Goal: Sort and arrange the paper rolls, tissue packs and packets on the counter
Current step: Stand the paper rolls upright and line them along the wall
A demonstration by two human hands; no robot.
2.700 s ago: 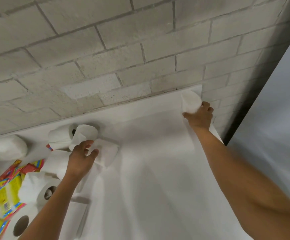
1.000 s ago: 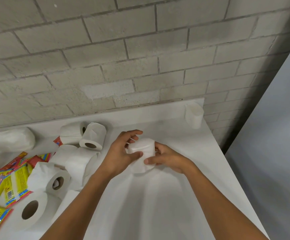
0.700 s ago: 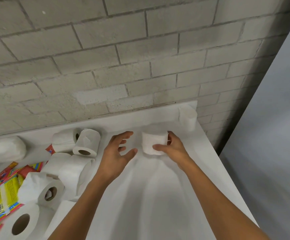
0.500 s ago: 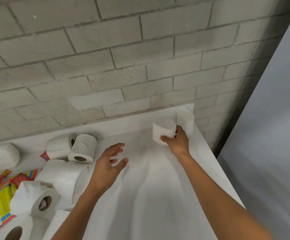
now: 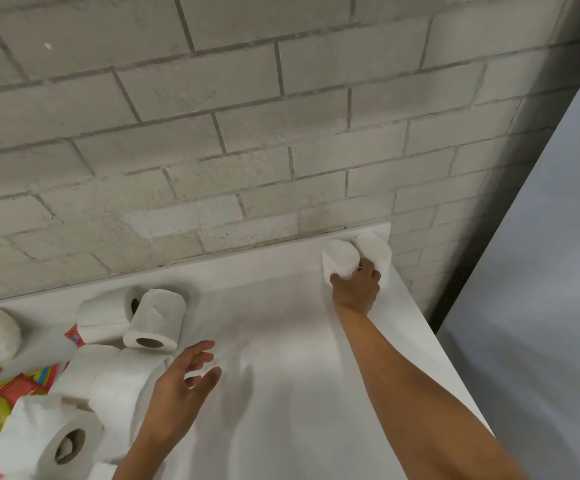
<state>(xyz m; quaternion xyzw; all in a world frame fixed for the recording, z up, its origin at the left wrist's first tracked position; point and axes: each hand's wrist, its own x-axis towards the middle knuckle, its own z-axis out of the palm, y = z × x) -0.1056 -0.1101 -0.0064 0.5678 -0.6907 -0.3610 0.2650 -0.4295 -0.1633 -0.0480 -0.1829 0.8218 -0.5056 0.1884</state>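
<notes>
My right hand (image 5: 356, 289) grips a toilet paper roll (image 5: 339, 260) at the counter's (image 5: 299, 341) far right corner, touching a second roll (image 5: 375, 249) there, while my left hand (image 5: 181, 386) hovers with fingers relaxed and spread, holding nothing.

right hand (image 5: 354, 289) moved roll (image 5: 339, 260) beside corner roll (image 5: 374, 249)

A single head-worn wide-angle camera looks forward and down from close range at the white bench (image 5: 281, 341), facing the block wall (image 5: 212, 133) behind it.
</notes>
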